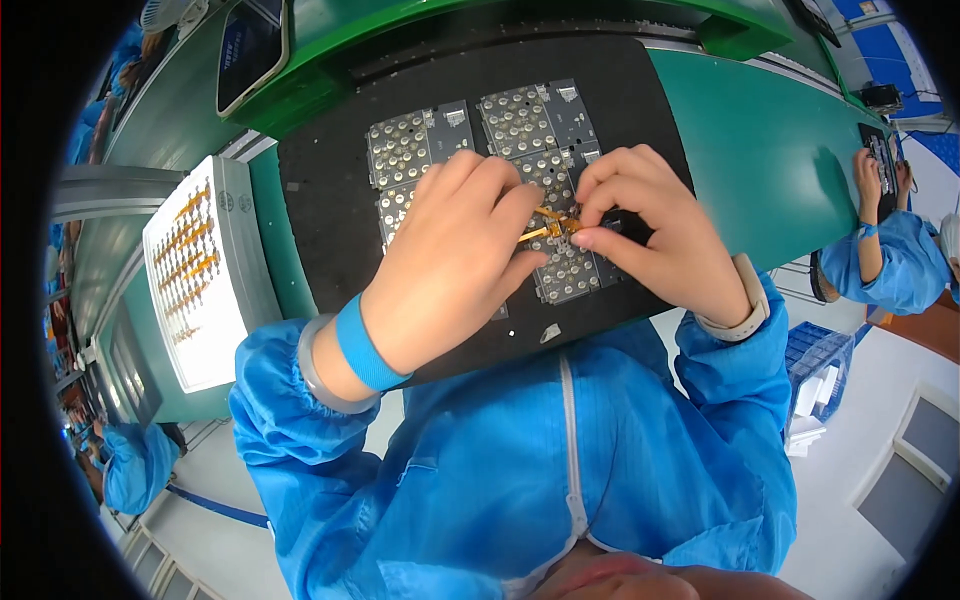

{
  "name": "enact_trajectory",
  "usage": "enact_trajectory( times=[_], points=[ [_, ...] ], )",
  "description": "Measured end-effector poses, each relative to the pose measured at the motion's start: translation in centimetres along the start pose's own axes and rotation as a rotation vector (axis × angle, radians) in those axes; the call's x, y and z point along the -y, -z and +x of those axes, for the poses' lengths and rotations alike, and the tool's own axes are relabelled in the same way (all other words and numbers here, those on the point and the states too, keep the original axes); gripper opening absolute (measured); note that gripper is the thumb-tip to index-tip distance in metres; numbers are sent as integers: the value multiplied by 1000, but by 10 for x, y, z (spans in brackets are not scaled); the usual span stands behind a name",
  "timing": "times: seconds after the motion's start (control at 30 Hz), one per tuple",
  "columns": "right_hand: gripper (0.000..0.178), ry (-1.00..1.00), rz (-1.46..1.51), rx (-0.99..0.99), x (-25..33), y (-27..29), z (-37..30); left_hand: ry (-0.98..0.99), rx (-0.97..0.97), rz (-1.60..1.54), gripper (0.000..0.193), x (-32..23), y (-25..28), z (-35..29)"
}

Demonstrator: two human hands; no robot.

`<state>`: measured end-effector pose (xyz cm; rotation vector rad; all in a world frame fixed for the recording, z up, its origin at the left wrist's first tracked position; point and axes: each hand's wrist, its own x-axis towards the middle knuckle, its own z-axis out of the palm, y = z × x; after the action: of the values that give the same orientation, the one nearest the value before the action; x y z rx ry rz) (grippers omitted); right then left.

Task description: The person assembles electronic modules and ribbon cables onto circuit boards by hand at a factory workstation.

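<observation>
So a small gold strip point(552, 230) is being worked on right between the two hands, just above some dark boards point(517, 118). Its right end is pinched between the thumb and fingers of the right hand point(670, 230). On the other side, the fingers of the left hand point(445, 255) are curled in close, index and thumb tips a bit apart, with gold bits poking out from behind them; whether anything is actually gripped there can't be told, since it's hidden by the hand.

The boards are dotted with round silvery bits and laid out on a black mat point(320, 215), beneath the fingers and beyond them. Well off to the left of the left fingers, a white tray point(242, 225) is set with rows of orange-gold strips point(190, 255). A phone point(252, 50) is propped beyond the fingers and to the left, by a green rail point(330, 85). The green table point(750, 150) is seen out past the right fingers, and further right a keyboard point(880, 165) is being used by another person point(890, 265). A blue basket point(820, 365) is parked lower right of the right fingers.
</observation>
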<state>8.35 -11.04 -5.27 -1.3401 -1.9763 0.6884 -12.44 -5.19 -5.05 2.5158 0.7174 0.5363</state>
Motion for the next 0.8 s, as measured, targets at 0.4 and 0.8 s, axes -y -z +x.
enact_trajectory(
  times=[0.4,0.8],
  points=[
    [17,12,28,77,-6,-5,9,77,67,-118,24,1,-4,7],
    [17,19,61,64,-9,-6,5,205,16,-299,14,-3,-10,10]
  ],
)
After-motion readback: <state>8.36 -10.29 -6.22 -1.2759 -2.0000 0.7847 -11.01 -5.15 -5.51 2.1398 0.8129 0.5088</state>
